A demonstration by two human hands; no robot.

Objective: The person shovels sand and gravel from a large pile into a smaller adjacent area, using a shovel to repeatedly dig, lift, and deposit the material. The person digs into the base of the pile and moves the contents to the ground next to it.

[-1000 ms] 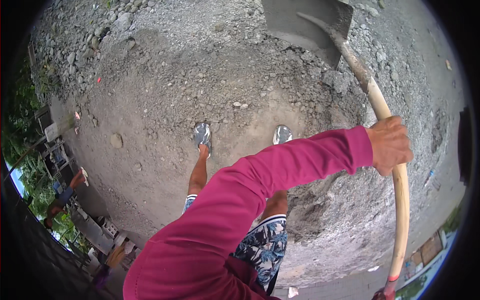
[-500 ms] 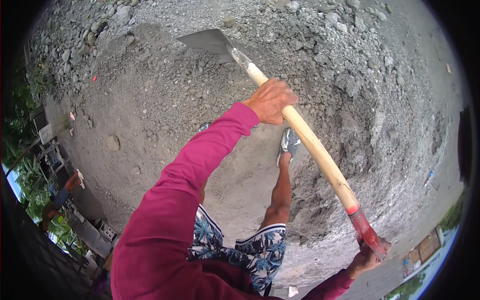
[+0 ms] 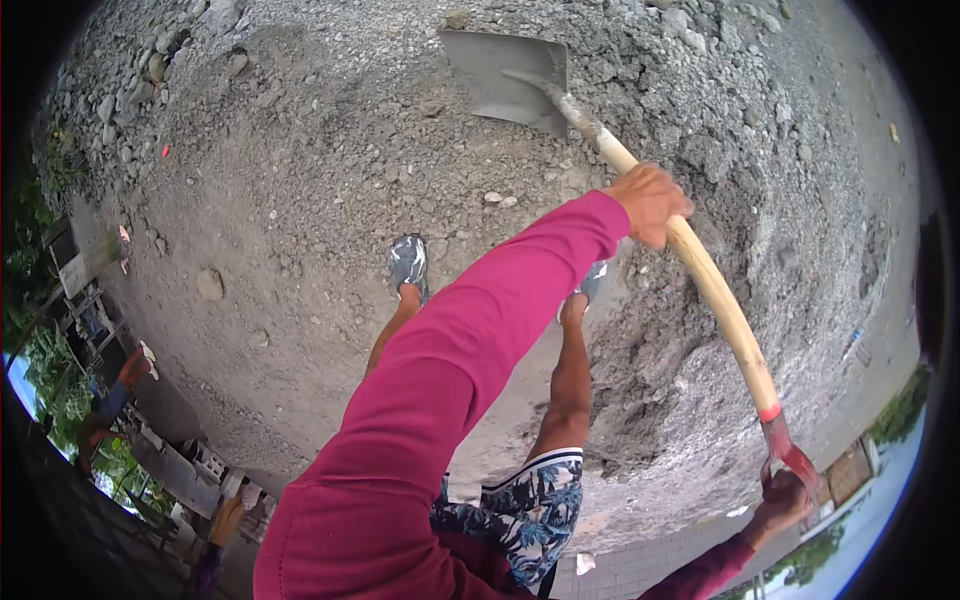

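A shovel [image 3: 722,305] with a pale wooden shaft slants across the right half of the view. My left hand [image 3: 648,203] is wrapped round the shaft, a short way behind the metal socket. At the lower right my right hand [image 3: 785,502] grips the red handle [image 3: 790,456] at the shaft's end. The broad grey blade [image 3: 500,78] hangs over gravelly ground at the top centre, with its flat face showing and no load seen on it. Whether the blade touches the ground I cannot tell.
Loose grey gravel [image 3: 700,130] is heaped ahead and along the right side. Larger stones [image 3: 110,110] lie at the far left. My feet, in grey shoes [image 3: 408,262], stand on packed dirt. Another person [image 3: 115,400] is at the left edge, near stacked blocks.
Both hands have moved to the right with the shovel, the left one clearly. The blade has swung rightward and turned to show more of its face. My left shoe has come into view.
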